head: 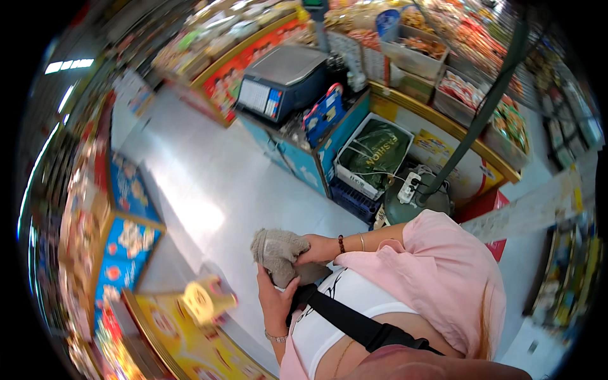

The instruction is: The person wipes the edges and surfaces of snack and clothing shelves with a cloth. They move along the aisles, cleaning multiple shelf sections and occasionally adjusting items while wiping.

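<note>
Between my two hands is a bunched grey fuzzy cloth, held in front of my waist. My left hand grips its lower left side, the thumb against the folds. From the other side my right hand clasps the cloth, with part of the fingers hidden in it. The cloth looks like a towel, folded over on itself. A black strap crosses my white top just behind the hands.
A weighing scale stands on a blue cabinet. Beside it are a white box holding a green bag, and a green pole on a round base bearing a power strip. A yellow stool and goods displays lie left.
</note>
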`<state>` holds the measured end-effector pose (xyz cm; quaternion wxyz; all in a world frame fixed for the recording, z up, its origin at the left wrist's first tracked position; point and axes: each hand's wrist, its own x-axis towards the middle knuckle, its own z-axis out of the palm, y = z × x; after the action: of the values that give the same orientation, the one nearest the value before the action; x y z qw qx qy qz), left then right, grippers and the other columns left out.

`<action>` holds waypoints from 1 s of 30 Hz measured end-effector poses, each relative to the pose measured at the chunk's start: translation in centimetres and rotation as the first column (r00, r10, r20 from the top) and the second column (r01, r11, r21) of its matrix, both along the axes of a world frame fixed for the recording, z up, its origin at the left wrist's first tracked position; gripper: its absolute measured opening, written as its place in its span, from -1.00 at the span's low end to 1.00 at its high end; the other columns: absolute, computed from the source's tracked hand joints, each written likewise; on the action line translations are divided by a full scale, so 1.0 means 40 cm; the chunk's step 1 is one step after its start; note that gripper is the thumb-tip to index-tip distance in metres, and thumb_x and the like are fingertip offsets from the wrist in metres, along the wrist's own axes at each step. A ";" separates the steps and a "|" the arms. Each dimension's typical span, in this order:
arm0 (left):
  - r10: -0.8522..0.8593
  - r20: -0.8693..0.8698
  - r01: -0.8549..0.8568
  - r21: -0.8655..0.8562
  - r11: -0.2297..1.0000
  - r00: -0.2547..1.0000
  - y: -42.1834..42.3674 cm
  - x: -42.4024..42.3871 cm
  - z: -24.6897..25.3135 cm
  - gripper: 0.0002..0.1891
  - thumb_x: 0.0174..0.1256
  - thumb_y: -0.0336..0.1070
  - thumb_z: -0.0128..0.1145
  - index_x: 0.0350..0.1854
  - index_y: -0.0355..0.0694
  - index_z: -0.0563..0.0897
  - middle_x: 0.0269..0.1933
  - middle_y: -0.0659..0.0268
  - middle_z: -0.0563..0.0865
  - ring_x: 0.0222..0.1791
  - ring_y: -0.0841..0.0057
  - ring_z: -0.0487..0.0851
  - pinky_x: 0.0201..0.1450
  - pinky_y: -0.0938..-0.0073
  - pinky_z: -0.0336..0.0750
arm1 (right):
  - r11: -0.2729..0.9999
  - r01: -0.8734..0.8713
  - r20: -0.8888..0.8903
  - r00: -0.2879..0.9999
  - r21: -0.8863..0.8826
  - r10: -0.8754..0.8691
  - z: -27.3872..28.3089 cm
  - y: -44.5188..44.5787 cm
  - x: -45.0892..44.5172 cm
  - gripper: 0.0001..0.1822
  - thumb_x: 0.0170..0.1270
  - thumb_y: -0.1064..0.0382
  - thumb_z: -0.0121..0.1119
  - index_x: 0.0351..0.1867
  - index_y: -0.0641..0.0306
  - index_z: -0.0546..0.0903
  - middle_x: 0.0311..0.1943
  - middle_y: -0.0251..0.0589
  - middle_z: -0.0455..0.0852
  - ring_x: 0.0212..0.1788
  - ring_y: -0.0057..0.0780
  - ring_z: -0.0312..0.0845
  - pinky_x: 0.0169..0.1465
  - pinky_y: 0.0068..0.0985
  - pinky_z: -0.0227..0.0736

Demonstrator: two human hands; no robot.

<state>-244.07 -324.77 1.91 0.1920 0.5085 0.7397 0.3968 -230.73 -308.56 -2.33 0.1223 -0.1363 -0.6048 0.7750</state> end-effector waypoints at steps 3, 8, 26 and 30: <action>-0.152 0.002 0.152 -0.012 0.988 0.988 0.132 -0.155 0.060 0.02 -0.12 -0.22 0.50 0.41 -0.35 0.16 0.23 -0.07 0.45 0.21 0.06 0.46 0.22 0.26 0.39 | 0.984 0.167 0.022 0.986 -0.062 -0.166 0.020 0.073 -0.110 -0.57 0.11 0.31 0.35 0.06 0.28 0.60 -0.01 -0.24 0.68 0.06 -0.50 0.52 0.19 -0.47 0.37; -0.309 -0.111 0.311 0.003 0.950 0.945 0.340 -0.365 0.068 0.06 -0.20 -0.24 0.54 0.41 -0.35 0.17 0.28 -0.05 0.42 0.28 0.07 0.39 0.29 0.24 0.31 | 0.887 0.363 0.009 0.926 -0.286 -0.376 0.049 0.203 -0.207 -0.53 0.15 0.36 0.30 0.13 0.30 0.56 0.04 -0.20 0.66 0.11 -0.43 0.53 0.22 -0.43 0.38; -0.265 0.360 0.294 -0.027 0.956 0.895 1.036 -0.815 -0.012 0.05 -0.21 -0.30 0.48 0.41 -0.40 0.12 0.41 0.00 0.22 0.33 0.23 0.34 0.34 0.33 0.29 | 0.903 0.305 -0.061 0.939 -0.304 -0.338 0.075 0.916 -0.670 -0.44 0.15 0.44 0.28 0.23 0.31 0.46 0.13 -0.17 0.58 0.17 -0.36 0.47 0.30 -0.37 0.32; -0.353 0.397 0.392 -0.020 0.920 0.847 1.170 -0.846 -0.006 0.03 -0.18 -0.28 0.47 0.41 -0.37 0.15 0.38 0.01 0.29 0.34 0.26 0.34 0.32 0.34 0.31 | 0.847 0.477 -0.024 0.868 -0.236 -0.495 0.088 0.986 -0.670 -0.47 0.17 0.45 0.25 0.22 0.31 0.46 0.14 -0.19 0.58 0.18 -0.39 0.47 0.28 -0.40 0.34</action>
<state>-277.91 -277.97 1.69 0.4321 0.5441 0.5933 0.4065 -257.53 -269.11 1.20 0.3238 -0.2651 -0.4544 0.7864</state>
